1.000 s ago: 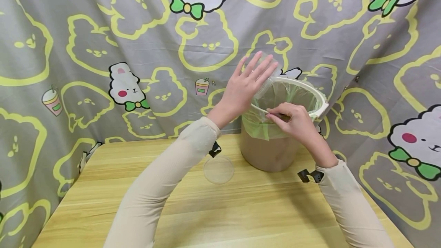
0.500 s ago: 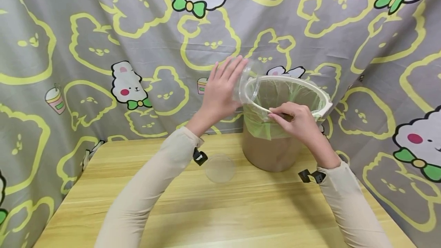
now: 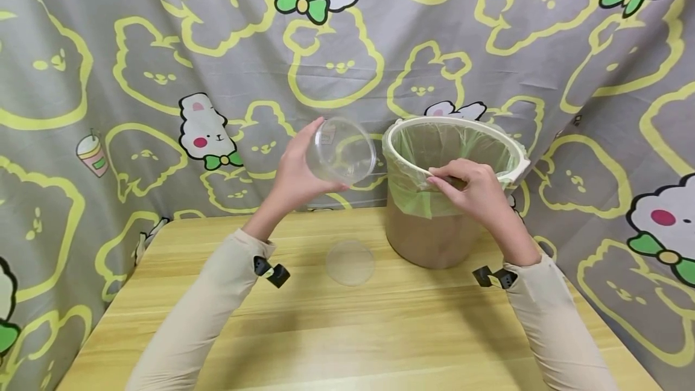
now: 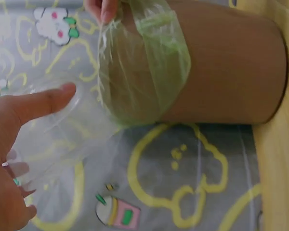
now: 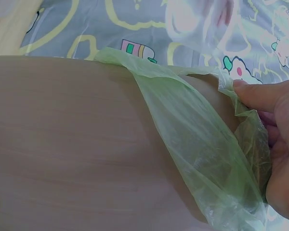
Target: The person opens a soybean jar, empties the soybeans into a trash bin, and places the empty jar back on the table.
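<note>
My left hand grips a clear round plastic tub, thumb below and fingers behind it, raised above the table and left of the trash can. The tub is tilted, its mouth turned toward the camera and the can; nothing shows inside. In the left wrist view the thumb lies along the tub's wall. My right hand pinches the near rim of the brown trash can. Under those fingertips is the green bag folded over the rim, bunched beside the thumb in the right wrist view.
A clear round lid lies flat on the wooden table, left of the can. Behind the table hangs a grey patterned curtain. The can stands near the table's back right, its white ring uppermost.
The left hand has drawn the tub from over the can's left rim out to the left and lower, turning its mouth toward the camera. My right hand keeps its pinch on the rim.
</note>
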### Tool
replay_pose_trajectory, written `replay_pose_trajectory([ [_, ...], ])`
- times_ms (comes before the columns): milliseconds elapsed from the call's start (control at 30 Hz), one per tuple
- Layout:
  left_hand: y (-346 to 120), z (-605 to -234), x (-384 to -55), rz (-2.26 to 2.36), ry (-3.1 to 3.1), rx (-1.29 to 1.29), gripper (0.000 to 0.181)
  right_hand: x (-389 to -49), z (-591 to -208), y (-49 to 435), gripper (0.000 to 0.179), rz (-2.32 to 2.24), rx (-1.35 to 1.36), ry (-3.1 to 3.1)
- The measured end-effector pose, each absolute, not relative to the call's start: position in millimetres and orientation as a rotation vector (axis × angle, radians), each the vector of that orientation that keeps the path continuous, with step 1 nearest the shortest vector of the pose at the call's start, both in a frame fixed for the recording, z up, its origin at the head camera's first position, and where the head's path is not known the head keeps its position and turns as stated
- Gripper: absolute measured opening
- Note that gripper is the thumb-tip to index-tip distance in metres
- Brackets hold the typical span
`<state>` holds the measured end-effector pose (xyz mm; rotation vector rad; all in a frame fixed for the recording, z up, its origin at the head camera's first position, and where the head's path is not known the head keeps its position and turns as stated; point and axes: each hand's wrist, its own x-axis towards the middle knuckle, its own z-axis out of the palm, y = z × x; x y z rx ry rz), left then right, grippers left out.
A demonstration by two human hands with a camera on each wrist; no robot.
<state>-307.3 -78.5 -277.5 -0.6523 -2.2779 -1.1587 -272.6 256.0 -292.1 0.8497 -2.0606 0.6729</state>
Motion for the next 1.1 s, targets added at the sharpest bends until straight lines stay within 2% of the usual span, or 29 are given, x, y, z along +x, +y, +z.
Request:
replay_pose_trajectory([
  [200, -109.2, -301.7, -307.5, -1.354, -2.377, -0.576, 0.127, -272.2, -291.2, 256.4, 0.016, 0.677, 0.837, -2.060],
  [600, -159.2, -363.8, -313.8, -1.537, -2.562, -0.584, 0.123, -270.4, -292.8, 258.4, 0.017, 0.684, 0.818, -2.071],
  [833, -177.4, -397.9, -313.4, -1.699, -2.591, -0.570, 0.115, -270.9, -291.3, 257.5, 0.016, 0.681, 0.831, -2.065],
  [1100, -191.7, -433.6, -308.1, -1.750, -2.662, -0.518, 0.117, -272.1, -292.1, 255.6, 0.016, 0.677, 0.849, -2.056],
])
